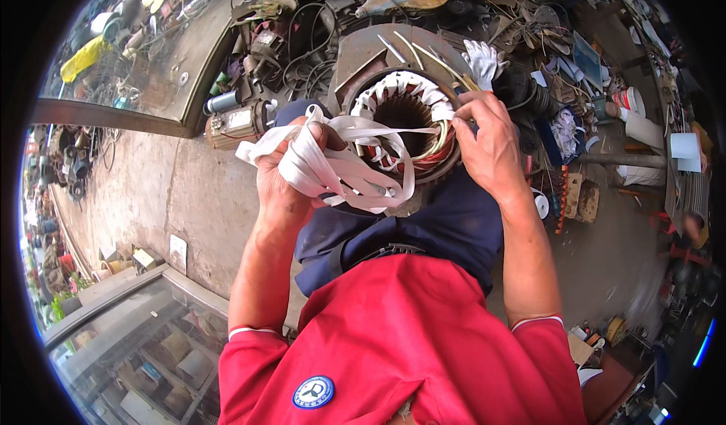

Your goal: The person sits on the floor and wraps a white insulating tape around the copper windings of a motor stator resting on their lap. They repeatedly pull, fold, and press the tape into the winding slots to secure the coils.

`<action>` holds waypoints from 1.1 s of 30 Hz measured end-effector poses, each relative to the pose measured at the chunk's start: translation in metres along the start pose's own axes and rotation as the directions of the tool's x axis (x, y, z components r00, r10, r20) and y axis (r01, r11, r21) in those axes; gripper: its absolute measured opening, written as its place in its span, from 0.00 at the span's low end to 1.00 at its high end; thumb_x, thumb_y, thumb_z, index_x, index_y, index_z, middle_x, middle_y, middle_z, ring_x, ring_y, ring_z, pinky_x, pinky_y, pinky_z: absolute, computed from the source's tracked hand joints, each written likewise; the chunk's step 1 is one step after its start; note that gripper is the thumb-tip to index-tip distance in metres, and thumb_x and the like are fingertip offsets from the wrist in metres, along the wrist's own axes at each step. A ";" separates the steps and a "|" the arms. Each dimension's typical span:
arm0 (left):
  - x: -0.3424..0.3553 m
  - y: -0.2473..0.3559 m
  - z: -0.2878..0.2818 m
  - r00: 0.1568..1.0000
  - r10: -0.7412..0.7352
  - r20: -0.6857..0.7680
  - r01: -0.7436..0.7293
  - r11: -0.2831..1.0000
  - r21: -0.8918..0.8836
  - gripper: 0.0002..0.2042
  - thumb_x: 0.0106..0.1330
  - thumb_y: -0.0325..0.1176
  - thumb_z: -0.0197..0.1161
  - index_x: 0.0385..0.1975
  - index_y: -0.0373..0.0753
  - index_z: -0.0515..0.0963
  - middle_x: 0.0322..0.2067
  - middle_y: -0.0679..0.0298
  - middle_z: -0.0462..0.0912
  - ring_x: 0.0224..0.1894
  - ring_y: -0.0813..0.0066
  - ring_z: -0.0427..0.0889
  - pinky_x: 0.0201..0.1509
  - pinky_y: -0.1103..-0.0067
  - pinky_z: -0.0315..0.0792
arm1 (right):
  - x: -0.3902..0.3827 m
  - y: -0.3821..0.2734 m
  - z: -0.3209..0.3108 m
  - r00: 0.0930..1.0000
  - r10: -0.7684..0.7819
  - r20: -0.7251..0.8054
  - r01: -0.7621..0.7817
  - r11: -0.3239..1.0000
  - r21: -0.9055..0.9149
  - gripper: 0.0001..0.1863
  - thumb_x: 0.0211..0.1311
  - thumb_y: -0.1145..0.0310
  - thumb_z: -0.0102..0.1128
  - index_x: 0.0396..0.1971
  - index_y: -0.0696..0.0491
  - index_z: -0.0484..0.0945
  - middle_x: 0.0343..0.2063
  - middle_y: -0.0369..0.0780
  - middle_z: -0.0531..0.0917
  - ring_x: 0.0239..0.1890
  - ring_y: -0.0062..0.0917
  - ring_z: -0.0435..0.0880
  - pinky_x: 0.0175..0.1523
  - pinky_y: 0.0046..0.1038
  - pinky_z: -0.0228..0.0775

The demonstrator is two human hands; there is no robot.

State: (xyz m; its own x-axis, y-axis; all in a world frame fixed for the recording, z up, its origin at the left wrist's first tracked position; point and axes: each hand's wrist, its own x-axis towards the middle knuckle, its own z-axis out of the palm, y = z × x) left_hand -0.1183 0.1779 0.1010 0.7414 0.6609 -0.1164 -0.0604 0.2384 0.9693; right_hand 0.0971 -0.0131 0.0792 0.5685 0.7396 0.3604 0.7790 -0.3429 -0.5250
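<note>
Head view: motor stator (404,111) sits in front of the person, just beyond the navy trousers (404,228), bore facing up; its winding ring is wrapped in white along the far side, bare red and copper-coloured wires (435,154) showing at the near right; left hand (286,169) is left of the stator, fingers curled closed round a loose looped bundle of white tape (321,160), one strip of it crossing the stator's bore to the right part of the ring; right hand (490,139) is at the stator's right edge, thumb and forefinger bent close together by the winding, can't tell if they pinch anything; pale thin rods (409,50) lie beyond the stator, white glove (484,63) beyond it to the right, grey motor (234,125) well to its left
</note>
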 end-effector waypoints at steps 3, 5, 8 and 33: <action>0.003 -0.006 -0.006 1.000 0.002 -0.027 -0.004 0.997 -0.072 0.16 0.73 0.45 0.62 0.30 0.39 0.81 0.22 0.69 0.80 0.19 0.85 0.74 0.13 0.85 0.60 | -0.006 0.003 0.002 1.000 0.016 -0.008 -0.016 1.000 -0.005 0.08 0.61 0.73 0.66 0.38 0.59 0.79 0.47 0.47 0.81 0.52 0.46 0.79 0.59 0.40 0.71; 0.004 -0.005 -0.007 1.000 0.002 -0.025 -0.002 1.000 -0.017 0.15 0.73 0.44 0.62 0.30 0.39 0.81 0.23 0.68 0.81 0.20 0.85 0.75 0.13 0.85 0.61 | -0.003 0.000 0.002 0.998 0.056 -0.024 -0.056 0.998 0.012 0.08 0.61 0.74 0.65 0.38 0.59 0.79 0.48 0.47 0.81 0.53 0.46 0.79 0.59 0.40 0.71; 0.005 -0.004 -0.007 1.000 -0.014 -0.013 0.015 1.000 0.027 0.15 0.73 0.44 0.62 0.31 0.38 0.81 0.24 0.67 0.82 0.20 0.83 0.78 0.13 0.85 0.62 | 0.000 0.002 0.005 0.999 0.047 -0.009 -0.047 0.998 -0.028 0.07 0.61 0.73 0.65 0.37 0.58 0.80 0.50 0.47 0.81 0.53 0.46 0.79 0.60 0.40 0.70; 0.041 0.056 -0.248 0.832 0.243 -0.498 -0.436 0.842 -0.317 0.13 0.76 0.41 0.58 0.52 0.41 0.79 0.47 0.65 0.83 0.50 0.68 0.83 0.54 0.65 0.81 | -0.008 0.004 -0.002 0.917 0.376 0.136 -0.379 0.712 0.591 0.09 0.68 0.73 0.62 0.43 0.63 0.81 0.32 0.40 0.87 0.36 0.19 0.85 0.43 0.23 0.76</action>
State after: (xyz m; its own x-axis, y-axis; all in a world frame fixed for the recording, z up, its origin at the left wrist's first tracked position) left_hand -0.2571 0.3943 0.0970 0.2692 0.9626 0.0311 -0.5862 0.1382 0.7983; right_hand 0.0962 -0.0217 0.0759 0.7780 0.6276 0.0284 0.1828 -0.1828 -0.9660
